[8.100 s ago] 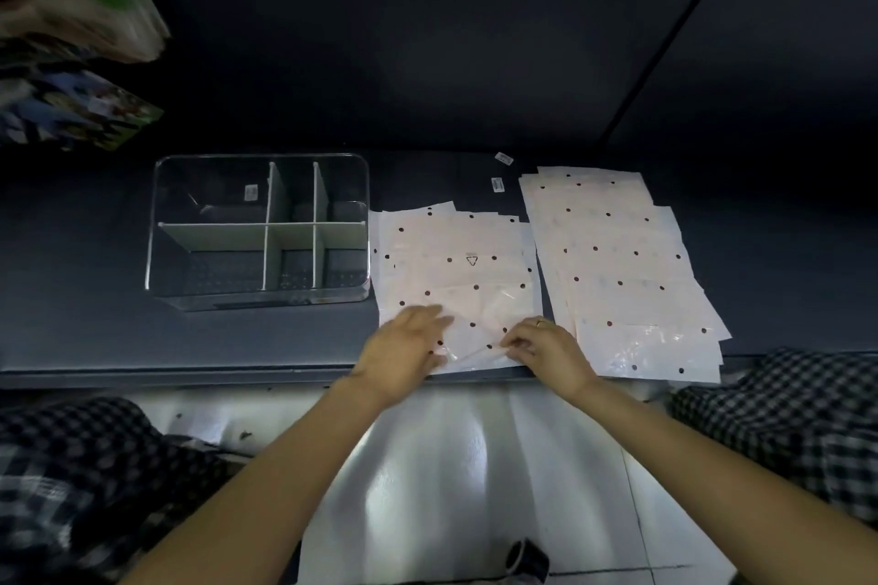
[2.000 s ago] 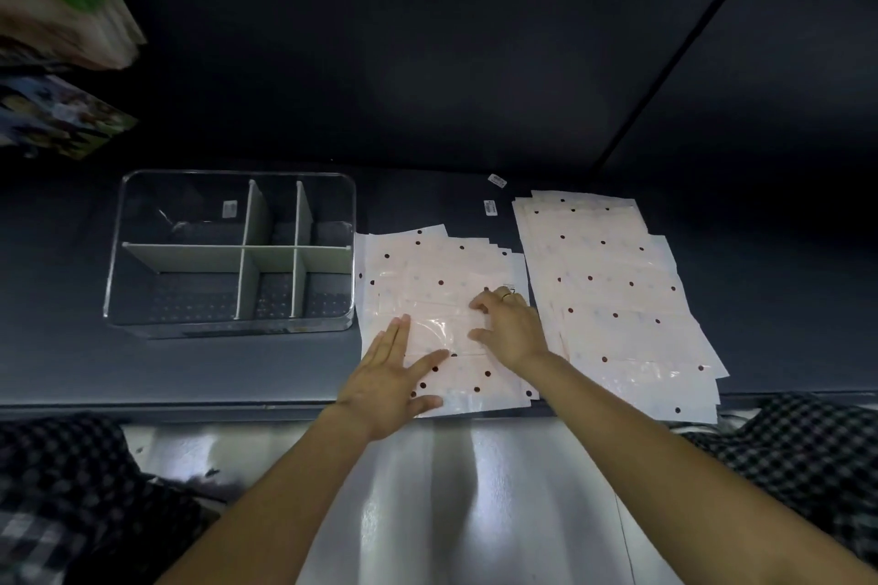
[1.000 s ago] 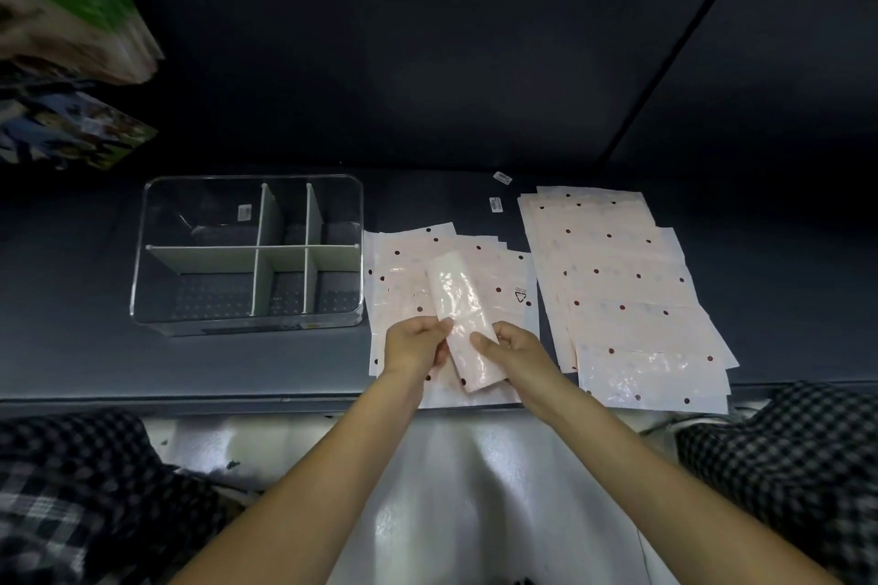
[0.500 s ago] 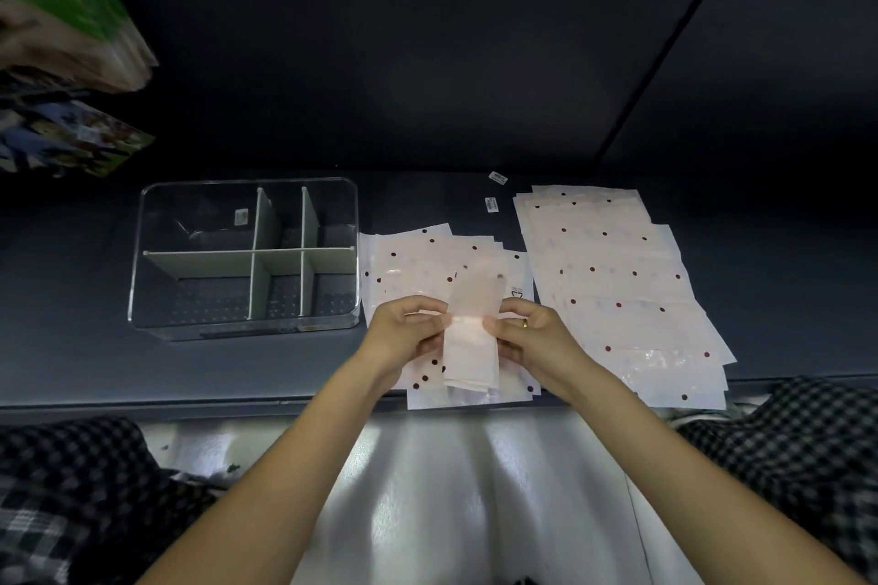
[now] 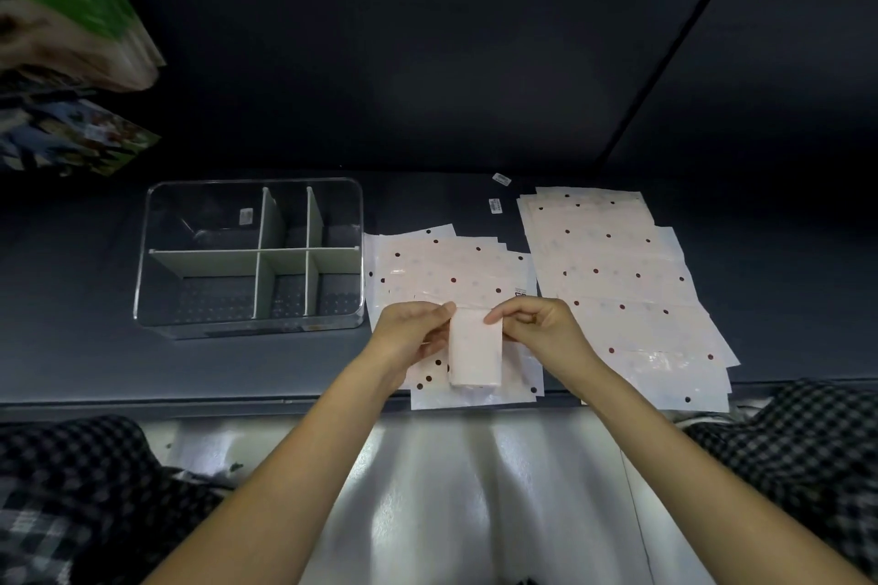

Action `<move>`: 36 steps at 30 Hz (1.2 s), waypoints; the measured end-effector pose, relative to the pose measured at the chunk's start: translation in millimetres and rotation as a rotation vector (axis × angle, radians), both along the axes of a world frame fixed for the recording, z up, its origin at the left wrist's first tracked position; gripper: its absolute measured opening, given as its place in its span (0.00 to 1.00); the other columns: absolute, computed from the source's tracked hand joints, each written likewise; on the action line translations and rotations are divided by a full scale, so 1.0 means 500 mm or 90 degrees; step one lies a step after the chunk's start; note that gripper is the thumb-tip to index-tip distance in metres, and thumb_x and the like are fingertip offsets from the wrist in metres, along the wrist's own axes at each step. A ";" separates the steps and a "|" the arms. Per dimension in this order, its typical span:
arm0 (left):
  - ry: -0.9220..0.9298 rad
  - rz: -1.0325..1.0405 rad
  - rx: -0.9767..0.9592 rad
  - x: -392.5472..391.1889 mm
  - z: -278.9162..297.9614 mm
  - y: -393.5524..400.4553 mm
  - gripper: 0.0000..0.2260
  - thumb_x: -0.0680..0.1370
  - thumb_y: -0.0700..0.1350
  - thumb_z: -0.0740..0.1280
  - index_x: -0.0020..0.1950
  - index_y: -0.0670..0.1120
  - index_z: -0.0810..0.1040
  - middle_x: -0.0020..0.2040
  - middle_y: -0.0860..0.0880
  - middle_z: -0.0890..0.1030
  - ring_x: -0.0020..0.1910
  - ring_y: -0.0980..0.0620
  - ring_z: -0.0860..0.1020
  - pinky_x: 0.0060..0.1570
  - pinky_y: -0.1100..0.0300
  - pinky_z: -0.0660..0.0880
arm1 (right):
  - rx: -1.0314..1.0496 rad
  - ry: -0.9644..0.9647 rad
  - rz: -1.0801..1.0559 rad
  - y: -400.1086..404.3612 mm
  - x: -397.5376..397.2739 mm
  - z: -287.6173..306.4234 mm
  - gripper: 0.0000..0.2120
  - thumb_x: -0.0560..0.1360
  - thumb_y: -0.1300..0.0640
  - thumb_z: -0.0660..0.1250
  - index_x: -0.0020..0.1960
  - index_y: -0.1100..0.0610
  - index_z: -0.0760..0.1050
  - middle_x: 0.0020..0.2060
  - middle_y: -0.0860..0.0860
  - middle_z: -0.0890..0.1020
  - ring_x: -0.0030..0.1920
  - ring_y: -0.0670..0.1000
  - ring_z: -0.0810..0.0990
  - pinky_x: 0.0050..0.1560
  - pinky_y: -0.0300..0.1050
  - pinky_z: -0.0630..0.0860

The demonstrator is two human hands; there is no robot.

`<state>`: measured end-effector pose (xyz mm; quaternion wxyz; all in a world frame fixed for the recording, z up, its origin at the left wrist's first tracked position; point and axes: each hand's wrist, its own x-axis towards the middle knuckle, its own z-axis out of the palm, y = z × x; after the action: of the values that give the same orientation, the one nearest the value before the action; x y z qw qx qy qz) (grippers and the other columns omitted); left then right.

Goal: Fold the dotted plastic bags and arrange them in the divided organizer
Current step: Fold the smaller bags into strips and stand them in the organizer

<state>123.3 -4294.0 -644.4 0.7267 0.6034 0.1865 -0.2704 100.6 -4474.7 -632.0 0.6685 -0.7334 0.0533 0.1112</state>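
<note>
A folded dotted plastic bag [image 5: 475, 347], now a narrow pale strip, hangs doubled over between my hands above the near pile. My left hand [image 5: 411, 333] pinches its top left corner and my right hand [image 5: 537, 328] pinches its top right corner. Under them lies a pile of flat dotted bags [image 5: 446, 271]. A second, longer pile of dotted bags [image 5: 622, 285] lies to the right. The clear divided organizer [image 5: 157, 247] stands to the left on the dark shelf, with white dividers and nothing in its compartments.
Two small white labels [image 5: 496, 204] lie behind the piles. The dark shelf's front edge [image 5: 190, 401] runs below the organizer. Colourful packages [image 5: 71, 62] hang at the upper left. My checked trouser legs [image 5: 85, 489] flank a pale floor below.
The top bag was folded flat into a long strip on the pile, then lifted by both hands. Over the last second it has been doubled over into a shorter strip.
</note>
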 end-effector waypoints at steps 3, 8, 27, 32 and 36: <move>-0.101 0.020 0.071 -0.001 0.004 0.000 0.07 0.76 0.39 0.69 0.37 0.41 0.80 0.31 0.49 0.79 0.33 0.53 0.75 0.39 0.63 0.75 | -0.009 0.006 0.005 0.002 0.002 0.008 0.12 0.75 0.73 0.59 0.46 0.64 0.80 0.45 0.53 0.84 0.46 0.44 0.83 0.50 0.36 0.78; -0.309 -0.079 0.248 -0.002 0.017 0.001 0.07 0.75 0.40 0.70 0.37 0.47 0.81 0.37 0.51 0.82 0.37 0.56 0.78 0.45 0.62 0.76 | -0.107 -0.013 0.033 0.018 0.008 0.014 0.06 0.76 0.60 0.66 0.47 0.53 0.81 0.45 0.50 0.85 0.47 0.45 0.82 0.52 0.39 0.76; -0.237 0.085 0.240 -0.006 0.017 0.114 0.02 0.74 0.37 0.71 0.42 0.40 0.83 0.33 0.49 0.82 0.30 0.56 0.79 0.35 0.63 0.78 | -0.136 -0.042 -0.066 0.144 0.128 0.018 0.05 0.74 0.63 0.68 0.43 0.56 0.81 0.41 0.51 0.82 0.42 0.47 0.80 0.43 0.38 0.78; -0.300 0.231 0.472 -0.005 -0.005 0.220 0.03 0.74 0.37 0.70 0.44 0.40 0.83 0.38 0.45 0.83 0.36 0.48 0.81 0.43 0.53 0.80 | -0.179 -0.052 -0.038 0.283 0.141 -0.011 0.12 0.73 0.60 0.70 0.56 0.59 0.77 0.51 0.51 0.80 0.50 0.49 0.78 0.51 0.36 0.75; -0.312 0.346 0.594 0.003 -0.021 0.289 0.03 0.74 0.38 0.69 0.44 0.39 0.81 0.40 0.42 0.81 0.36 0.46 0.79 0.40 0.53 0.76 | -0.170 -0.079 0.049 0.380 0.119 -0.026 0.14 0.75 0.59 0.68 0.60 0.56 0.75 0.50 0.47 0.78 0.49 0.45 0.77 0.53 0.35 0.74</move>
<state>125.0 -4149.5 -654.9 0.4496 0.8346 0.2605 0.1831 160.0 -4284.5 -644.8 0.5624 -0.8227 -0.0017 0.0830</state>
